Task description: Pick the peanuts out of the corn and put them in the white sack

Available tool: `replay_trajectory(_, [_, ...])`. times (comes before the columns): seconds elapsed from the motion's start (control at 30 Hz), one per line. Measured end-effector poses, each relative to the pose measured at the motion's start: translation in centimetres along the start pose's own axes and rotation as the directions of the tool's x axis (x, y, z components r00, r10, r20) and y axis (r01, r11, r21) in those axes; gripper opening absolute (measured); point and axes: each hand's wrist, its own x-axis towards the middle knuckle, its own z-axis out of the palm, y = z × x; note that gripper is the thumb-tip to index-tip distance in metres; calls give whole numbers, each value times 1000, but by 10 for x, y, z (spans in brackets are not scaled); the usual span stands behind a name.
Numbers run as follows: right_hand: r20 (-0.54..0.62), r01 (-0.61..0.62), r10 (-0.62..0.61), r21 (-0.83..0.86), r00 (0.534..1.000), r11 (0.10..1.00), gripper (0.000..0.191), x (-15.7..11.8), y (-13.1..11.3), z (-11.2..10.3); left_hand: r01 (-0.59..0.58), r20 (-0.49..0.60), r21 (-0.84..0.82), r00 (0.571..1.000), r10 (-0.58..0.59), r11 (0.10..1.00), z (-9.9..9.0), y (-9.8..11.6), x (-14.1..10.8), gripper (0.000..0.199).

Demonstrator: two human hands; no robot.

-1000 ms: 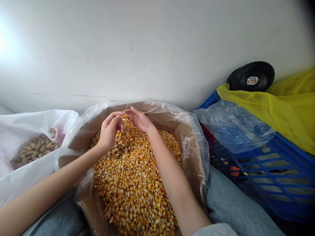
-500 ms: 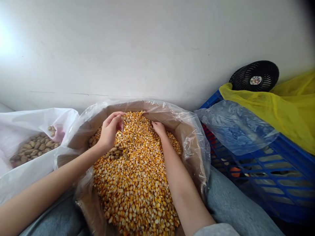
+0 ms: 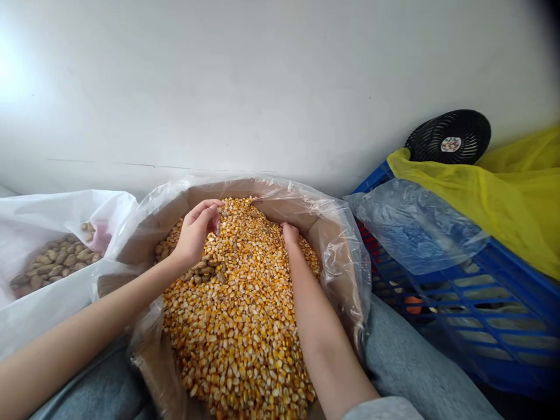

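Observation:
Yellow and white corn kernels [image 3: 245, 326] fill a box [image 3: 149, 224] lined with clear plastic [image 3: 345, 256]. Over the far left part of the corn is my left hand [image 3: 199, 230], its fingers curled and the thumb close against the index finger. Whatever it may hold is hidden. Just below that hand, a small heap of unshelled peanuts [image 3: 205, 269] lies on the kernels. My right hand [image 3: 291, 233] is down at the corn by the far right side of the box. Its fingers are mostly hidden from view, so their grip does not show.
To the left, a white bag [image 3: 65, 204] holds more unshelled peanuts [image 3: 56, 259]. On the right stands a blue plastic crate [image 3: 485, 315] with clear plastic [image 3: 420, 227], yellow netting [image 3: 494, 198] and a black round basket [image 3: 452, 137] on top. A white wall [image 3: 262, 87] rises behind.
My right hand has shifted right along the corn and turned, so its fingers show less. My left hand keeps its place and pose. The view has moved slightly.

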Motion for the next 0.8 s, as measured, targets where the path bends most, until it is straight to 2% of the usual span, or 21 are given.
replay_trajectory(0.13, [48, -47, 43, 101, 998, 994, 38, 1, -2, 3, 1, 8, 2, 1000, -1, 1000, -1, 0, 0, 15])
replay_trajectory(0.4, [115, 42, -83, 321, 990, 946, 38, 1, -8, 9, 21, 4, 52, 1000, -22, 998, -1, -1, 0, 17])
replay_trajectory(0.63, [123, 71, -126, 379, 984, 923, 39, -2, -16, 14, 32, 23, 27, 999, -32, 999, 0, -2, 0, 15])
replay_trajectory(0.8, [145, 48, -109, 374, 983, 926, 38, -6, -22, 14, 41, 34, 12, 999, -42, 999, 1, -3, 0, 15])
